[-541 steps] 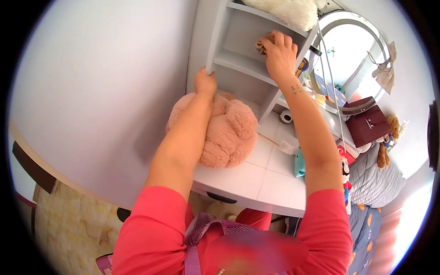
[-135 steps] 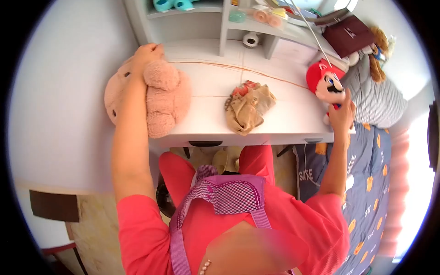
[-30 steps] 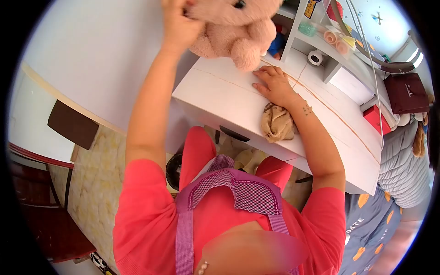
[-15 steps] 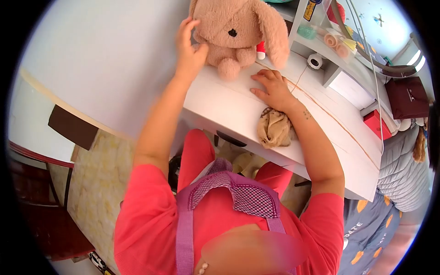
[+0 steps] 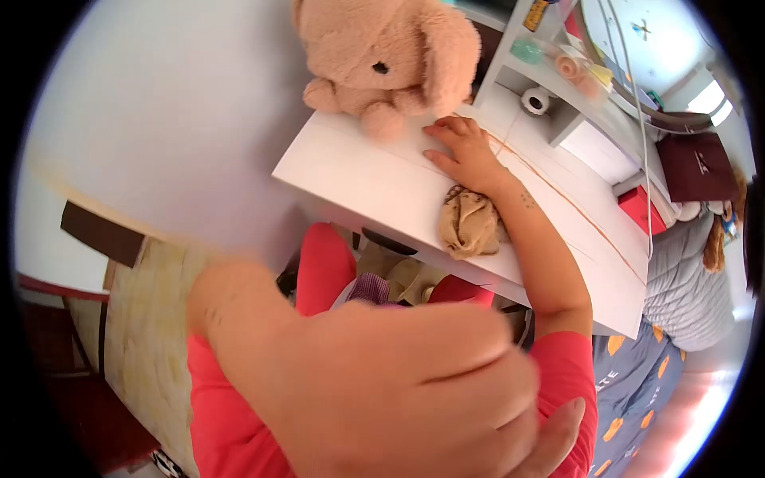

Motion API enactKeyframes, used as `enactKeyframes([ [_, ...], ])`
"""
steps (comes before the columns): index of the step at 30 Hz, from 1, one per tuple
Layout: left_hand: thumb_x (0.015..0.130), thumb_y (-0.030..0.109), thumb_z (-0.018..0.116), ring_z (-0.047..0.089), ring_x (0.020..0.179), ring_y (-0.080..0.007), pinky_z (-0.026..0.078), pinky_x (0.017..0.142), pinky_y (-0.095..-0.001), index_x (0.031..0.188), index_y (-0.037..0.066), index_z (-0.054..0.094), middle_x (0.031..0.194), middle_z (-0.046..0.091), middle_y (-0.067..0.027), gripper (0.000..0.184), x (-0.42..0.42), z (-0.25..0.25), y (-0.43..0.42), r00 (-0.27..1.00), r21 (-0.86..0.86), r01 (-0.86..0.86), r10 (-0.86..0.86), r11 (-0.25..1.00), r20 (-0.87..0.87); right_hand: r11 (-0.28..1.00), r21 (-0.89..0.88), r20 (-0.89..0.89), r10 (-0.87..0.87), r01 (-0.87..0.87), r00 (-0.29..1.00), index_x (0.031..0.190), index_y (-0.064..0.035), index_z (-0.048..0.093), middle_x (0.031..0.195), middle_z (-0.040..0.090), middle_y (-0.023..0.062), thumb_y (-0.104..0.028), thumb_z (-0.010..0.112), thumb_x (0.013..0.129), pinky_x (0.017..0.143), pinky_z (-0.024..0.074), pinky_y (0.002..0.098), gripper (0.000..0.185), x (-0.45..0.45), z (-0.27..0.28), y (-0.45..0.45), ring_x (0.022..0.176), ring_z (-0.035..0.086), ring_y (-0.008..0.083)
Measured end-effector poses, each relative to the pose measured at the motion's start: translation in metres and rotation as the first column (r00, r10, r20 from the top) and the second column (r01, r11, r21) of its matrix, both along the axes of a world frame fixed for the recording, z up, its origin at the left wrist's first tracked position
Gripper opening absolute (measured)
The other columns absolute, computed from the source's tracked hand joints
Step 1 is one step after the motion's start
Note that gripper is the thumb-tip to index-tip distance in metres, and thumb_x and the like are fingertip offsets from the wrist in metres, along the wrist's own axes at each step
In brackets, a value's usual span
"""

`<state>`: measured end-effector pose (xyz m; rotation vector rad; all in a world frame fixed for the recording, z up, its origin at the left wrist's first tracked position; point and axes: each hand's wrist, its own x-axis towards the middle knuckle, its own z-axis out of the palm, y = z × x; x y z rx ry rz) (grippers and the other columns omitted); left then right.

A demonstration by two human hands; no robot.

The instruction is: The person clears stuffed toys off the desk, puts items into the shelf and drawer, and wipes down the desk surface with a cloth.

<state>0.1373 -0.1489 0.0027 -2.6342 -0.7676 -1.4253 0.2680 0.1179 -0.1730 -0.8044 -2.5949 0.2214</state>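
My left hand [image 5: 414, 390] is large and close to the camera, its back towards me. Its fingers are curled and pressed together; whatever they may hold is hidden. My right hand [image 5: 466, 155] rests palm down on the white desk [image 5: 366, 179], fingers apart and nothing in them. Beside its fingertips sits a plush rabbit [image 5: 358, 48] in light brown, with floppy ears and a dark nose. A crumpled tan cloth item [image 5: 468, 225] with a dark patterned edge lies by my right wrist, near the desk's front edge.
A shelf unit [image 5: 510, 56] stands at the back of the desk, with a small round white device [image 5: 535, 101] on it. A round mirror [image 5: 653, 56], a red box [image 5: 640, 209] and a maroon bag [image 5: 697, 167] are on the right. A white cable [image 5: 644, 151] hangs down there.
My left hand has left the plush rabbit's side and come back up close to the camera, its fingers now curled. My right hand stays on the desk. The view has shifted slightly.
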Motion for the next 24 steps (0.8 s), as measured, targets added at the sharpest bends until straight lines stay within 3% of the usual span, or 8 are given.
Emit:
enactKeyframes([
  [4,0.079,0.016,0.062,0.061,0.066,-0.0174,0.044,0.054,-0.0262,0.078,0.009,0.065,0.080,0.069,-0.0056,0.007,-0.010,-0.007,0.019,0.993,0.320,0.112,-0.121,0.941,0.009,1.000,0.004,0.021,-0.024,0.024,0.999,0.121,-0.0117,0.059,0.128,0.050,0.0115,-0.035,0.058,0.087,0.103,0.0287,0.0460,0.041,0.000,0.001,-0.001,0.120,0.041,0.0328],
  [7,0.088,0.019,0.054,0.066,0.070,-0.0198,0.047,0.049,-0.0254,0.084,0.006,0.063,0.080,0.071,-0.0080,0.016,-0.022,-0.001,0.004,0.980,0.285,0.190,-0.197,0.940,-0.004,1.000,-0.004,0.058,-0.028,0.028,0.998,0.124,-0.0124,0.057,0.129,0.047,0.0134,-0.033,0.059,0.088,0.103,0.0285,0.0468,0.042,0.001,0.004,-0.003,0.121,0.040,0.0338],
  [11,0.090,0.014,0.052,0.066,0.086,-0.0220,0.048,0.066,-0.0283,0.093,0.003,0.064,0.093,0.069,-0.0095,0.017,-0.049,-0.012,0.002,0.965,0.130,-0.166,0.134,0.978,0.223,0.999,0.030,0.041,-0.010,0.009,0.999,0.124,-0.0110,0.056,0.130,0.047,0.0145,-0.032,0.060,0.088,0.104,0.0291,0.0467,0.042,-0.001,0.004,0.000,0.121,0.040,0.0344],
  [14,0.089,0.010,0.053,0.062,0.097,-0.0229,0.047,0.082,-0.0310,0.101,0.002,0.066,0.106,0.066,-0.0100,0.019,-0.067,-0.050,0.031,0.784,-0.001,-0.505,0.459,0.863,0.417,0.999,0.032,0.021,-0.011,0.010,1.000,0.123,-0.0103,0.058,0.129,0.048,0.0143,-0.031,0.060,0.088,0.104,0.0292,0.0462,0.041,0.002,0.001,-0.006,0.120,0.040,0.0343],
  [16,0.084,0.004,0.061,0.056,0.110,-0.0260,0.043,0.097,-0.0387,0.123,-0.001,0.054,0.126,0.055,-0.0154,0.039,-0.088,-0.078,0.083,0.661,-0.106,-0.305,0.291,0.946,0.692,1.000,0.027,-0.006,0.010,-0.010,1.000,0.121,-0.0104,0.059,0.129,0.050,0.0131,-0.032,0.059,0.088,0.104,0.0284,0.0469,0.040,0.002,-0.002,-0.001,0.120,0.041,0.0337],
  [18,0.080,0.009,0.071,0.048,0.120,-0.0255,0.043,0.094,-0.0357,0.137,0.000,0.036,0.134,0.044,-0.0192,0.068,-0.113,-0.103,0.126,0.596,-0.370,-0.291,0.470,0.882,0.651,1.000,0.010,-0.012,0.022,-0.022,1.000,0.121,-0.0100,0.059,0.129,0.050,0.0131,-0.032,0.059,0.088,0.104,0.0285,0.0466,0.040,0.002,0.001,-0.001,0.120,0.041,0.0334],
  [20,0.070,0.022,0.083,0.039,0.128,-0.0295,0.038,0.100,-0.0420,0.144,0.001,0.020,0.143,0.029,-0.0216,0.099,-0.113,-0.113,0.146,0.649,-0.436,-0.412,0.594,0.800,0.475,0.999,-0.025,-0.018,0.028,-0.028,0.999,0.121,-0.0094,0.059,0.129,0.050,0.0128,-0.031,0.059,0.087,0.104,0.0282,0.0452,0.040,0.002,0.002,-0.001,0.121,0.041,0.0329],
  [24,0.059,0.032,0.088,0.031,0.132,-0.0372,0.033,0.105,-0.0486,0.146,0.005,0.009,0.145,0.016,-0.0251,0.121,-0.111,-0.123,0.197,0.684,-0.220,-0.615,0.651,0.757,0.328,1.000,-0.008,0.013,-0.001,0.001,1.000,0.122,-0.0098,0.059,0.129,0.051,0.0124,-0.032,0.059,0.087,0.104,0.0281,0.0441,0.041,0.000,0.004,-0.003,0.122,0.040,0.0315],
])
